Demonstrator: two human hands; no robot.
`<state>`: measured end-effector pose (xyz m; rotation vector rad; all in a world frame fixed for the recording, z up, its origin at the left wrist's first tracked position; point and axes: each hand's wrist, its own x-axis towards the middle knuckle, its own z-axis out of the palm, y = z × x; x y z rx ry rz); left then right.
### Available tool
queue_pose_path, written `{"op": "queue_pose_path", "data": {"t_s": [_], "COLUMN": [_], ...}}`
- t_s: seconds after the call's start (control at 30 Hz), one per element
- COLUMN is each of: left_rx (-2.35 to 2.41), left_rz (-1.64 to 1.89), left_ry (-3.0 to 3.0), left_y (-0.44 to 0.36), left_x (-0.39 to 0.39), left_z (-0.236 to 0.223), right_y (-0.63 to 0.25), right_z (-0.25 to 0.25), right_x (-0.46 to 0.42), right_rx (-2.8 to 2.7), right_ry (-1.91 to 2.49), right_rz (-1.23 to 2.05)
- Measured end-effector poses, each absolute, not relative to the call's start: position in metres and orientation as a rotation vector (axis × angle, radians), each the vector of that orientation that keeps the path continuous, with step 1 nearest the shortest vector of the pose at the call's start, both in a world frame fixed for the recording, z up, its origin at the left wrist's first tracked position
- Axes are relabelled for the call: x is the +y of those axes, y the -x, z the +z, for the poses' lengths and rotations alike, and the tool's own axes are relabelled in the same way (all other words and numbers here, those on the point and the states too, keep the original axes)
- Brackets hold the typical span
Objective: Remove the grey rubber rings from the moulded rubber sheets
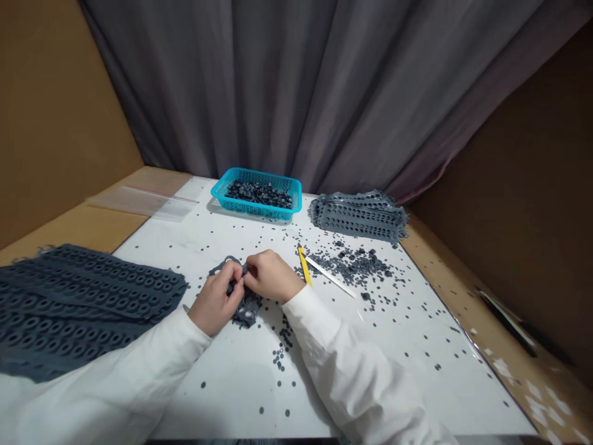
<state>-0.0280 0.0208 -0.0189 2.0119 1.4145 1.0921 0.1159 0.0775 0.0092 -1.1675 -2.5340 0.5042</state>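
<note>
Lying near left, dark ring-patterned sheets. At centre, one perforated strip, pinched by fingertips of left hand and right hand; likely light, soft, tearable, best gripped along solid edges. Far: blue basket, dark pieces inside.

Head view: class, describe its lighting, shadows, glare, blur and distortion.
Head view: white tabletop bright, right-hand wall dim; soft shadow beside the right sleeve; small glints along the tabletop's right edge; pale scraps at lower right look smeared; walls lean outward and the near tabletop spreads wide, suggesting wide-angle stretch.
</note>
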Motion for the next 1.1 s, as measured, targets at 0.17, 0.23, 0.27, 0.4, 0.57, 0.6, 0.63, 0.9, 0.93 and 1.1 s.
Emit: {"op": "queue_pose_path", "data": {"t_s": [0.17, 0.23, 0.27, 0.4, 0.57, 0.6, 0.63, 0.9, 0.93, 1.1], "left_rx": [1.448, 1.447, 1.449, 1.467, 1.294, 1.267, 1.251, 1.257, 1.241, 1.193], "left_rz": [1.109, 1.121, 1.133, 1.234, 1.238, 1.238, 1.244, 1.359, 1.338, 1.346], "left_ry": [-2.012, -2.006, -2.0, -1.865, -1.408, -1.346, -1.301, -1.258, -1.282, -1.221], "left_y": [0.024, 0.023, 0.023, 0.027, 0.033, 0.034, 0.034, 0.039, 0.038, 0.036], "left_x": [0.02, 0.02, 0.02, 0.021, 0.025, 0.026, 0.027, 0.026, 0.026, 0.026], "left_z": [-0.018, -0.016, -0.015, -0.011, -0.015, -0.016, -0.016, -0.016, -0.016, -0.017], "right_y": [-0.112, -0.112, -0.113, -0.125, -0.139, -0.14, -0.141, -0.16, -0.16, -0.154], "right_z": [0.003, 0.004, 0.006, 0.018, 0.025, 0.025, 0.024, 0.016, 0.017, 0.02], "right_x": [0.077, 0.077, 0.078, 0.082, 0.091, 0.093, 0.095, 0.113, 0.112, 0.106], "right_rx": [-2.515, -2.488, -2.485, -2.45, -2.265, -2.216, -2.164, -1.459, -1.441, -1.47], "right_ry": [1.277, 1.304, 1.277, 0.963, 0.729, 0.691, 0.665, 0.572, 0.557, 0.518], "right_rz": [0.476, 0.465, 0.487, 0.763, 1.341, 1.428, 1.492, 1.653, 1.691, 1.805]}}
